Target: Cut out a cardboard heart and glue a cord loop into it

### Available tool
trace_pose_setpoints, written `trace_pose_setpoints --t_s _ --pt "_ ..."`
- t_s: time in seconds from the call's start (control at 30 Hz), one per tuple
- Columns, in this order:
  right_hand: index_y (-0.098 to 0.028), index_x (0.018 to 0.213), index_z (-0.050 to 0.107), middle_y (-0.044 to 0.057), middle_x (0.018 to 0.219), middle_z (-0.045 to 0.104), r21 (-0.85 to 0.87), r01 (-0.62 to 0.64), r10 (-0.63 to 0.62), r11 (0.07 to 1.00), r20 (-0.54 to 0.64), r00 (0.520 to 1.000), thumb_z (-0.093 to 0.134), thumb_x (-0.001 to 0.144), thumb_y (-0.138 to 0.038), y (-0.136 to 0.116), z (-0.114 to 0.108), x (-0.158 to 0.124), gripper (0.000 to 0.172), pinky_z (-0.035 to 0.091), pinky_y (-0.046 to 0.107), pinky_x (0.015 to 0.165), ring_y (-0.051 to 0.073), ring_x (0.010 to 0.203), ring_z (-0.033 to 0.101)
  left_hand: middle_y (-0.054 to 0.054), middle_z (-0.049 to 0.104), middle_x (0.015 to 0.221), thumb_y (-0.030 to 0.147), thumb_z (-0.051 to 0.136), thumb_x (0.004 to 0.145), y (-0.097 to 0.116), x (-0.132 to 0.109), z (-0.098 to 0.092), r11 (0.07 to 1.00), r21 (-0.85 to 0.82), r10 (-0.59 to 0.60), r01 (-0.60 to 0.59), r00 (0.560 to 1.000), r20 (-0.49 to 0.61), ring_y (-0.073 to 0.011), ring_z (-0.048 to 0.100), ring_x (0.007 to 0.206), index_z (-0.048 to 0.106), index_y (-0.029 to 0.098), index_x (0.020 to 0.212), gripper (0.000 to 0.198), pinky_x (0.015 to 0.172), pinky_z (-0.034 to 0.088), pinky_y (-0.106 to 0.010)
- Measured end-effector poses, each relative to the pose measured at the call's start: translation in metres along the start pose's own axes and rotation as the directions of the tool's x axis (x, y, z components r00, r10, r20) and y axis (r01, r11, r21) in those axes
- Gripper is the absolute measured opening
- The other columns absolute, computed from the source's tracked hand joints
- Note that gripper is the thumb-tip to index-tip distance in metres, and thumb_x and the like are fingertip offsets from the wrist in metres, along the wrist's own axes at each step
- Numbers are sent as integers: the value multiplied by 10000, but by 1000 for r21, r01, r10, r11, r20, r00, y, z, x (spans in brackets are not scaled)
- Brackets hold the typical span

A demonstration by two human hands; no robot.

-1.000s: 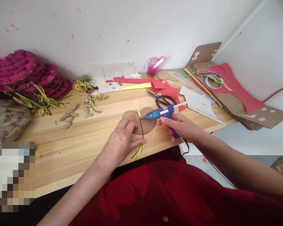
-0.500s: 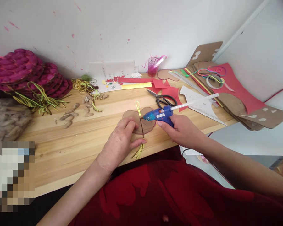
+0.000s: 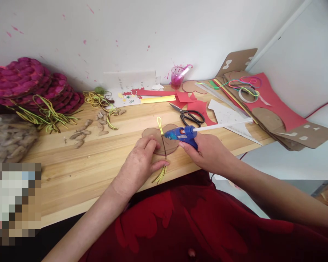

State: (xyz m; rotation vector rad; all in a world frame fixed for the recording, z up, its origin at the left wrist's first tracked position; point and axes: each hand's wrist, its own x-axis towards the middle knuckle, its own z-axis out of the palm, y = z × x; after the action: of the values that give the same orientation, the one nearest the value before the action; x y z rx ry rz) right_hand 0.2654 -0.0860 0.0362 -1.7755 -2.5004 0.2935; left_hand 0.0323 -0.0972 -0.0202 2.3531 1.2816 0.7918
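A blue hot glue gun (image 3: 183, 135) with a long white glue stick (image 3: 221, 125) is gripped in my right hand (image 3: 211, 153). Its nozzle meets the upper middle of a brown cardboard cutout (image 3: 171, 145) with rounded lobes, beside a dark cord (image 3: 164, 148) running down it. My left hand (image 3: 139, 160) holds the cutout against the table, fingers curled over its left part and hiding it. The left thumb lies at the top of a yellow-green tassel (image 3: 161, 174) at the cord's lower end. A yellow cord loop (image 3: 160, 124) sticks out above the cutout.
Black-handled scissors (image 3: 190, 115) lie behind the glue gun, near red paper scraps (image 3: 199, 109). Peanuts (image 3: 83, 134) are scattered at left, before stacked pink peanut-covered pieces (image 3: 19, 76). A cup of pink liquid (image 3: 177, 77) stands by the wall. Cardboard pieces (image 3: 278, 134) are piled at right.
My right hand has shifted the glue gun slightly left, and the rear of the glue stick has dropped a little. My left hand and the cutout stay in place.
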Motion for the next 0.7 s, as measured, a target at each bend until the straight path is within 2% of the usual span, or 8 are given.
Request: trace_pose_setpoints --t_s 0.17,0.3,0.5,0.7 --pt "-182 801 560 82 732 644 134 -18 21 991 -22 1000 434 982 -475 1 -3 -1 367 287 302 592 196 644 551 -85 583 1127 363 800 783 0 0 0 1000 8 -6 6 1000 -2 -273 597 1092 523 214 1024 396 941 528 -452" --pt "-193 760 521 44 682 615 275 -75 73 958 17 997 472 966 -472 2 -7 -4 350 301 280 574 167 608 522 -87 577 1124 377 795 787 -2 0 1 1000 0 6 -6 1000 -4 -267 599 1071 513 214 1026 404 932 533 -448" --pt "-185 782 556 39 661 598 245 -72 71 967 12 997 470 962 -472 1 -3 -1 349 281 279 562 159 579 485 -93 579 1128 377 800 782 -2 0 1 1000 3 7 -7 1000 -7 -260 601 1058 514 206 1026 413 920 538 -435" --pt "-179 800 581 58 697 624 215 -52 56 975 -15 998 465 966 -457 0 -2 -1 344 283 286 575 171 602 506 -81 592 1104 365 815 767 0 0 1 1000 19 -9 9 1000 -5 -276 612 1080 523 215 1015 411 923 539 -447"
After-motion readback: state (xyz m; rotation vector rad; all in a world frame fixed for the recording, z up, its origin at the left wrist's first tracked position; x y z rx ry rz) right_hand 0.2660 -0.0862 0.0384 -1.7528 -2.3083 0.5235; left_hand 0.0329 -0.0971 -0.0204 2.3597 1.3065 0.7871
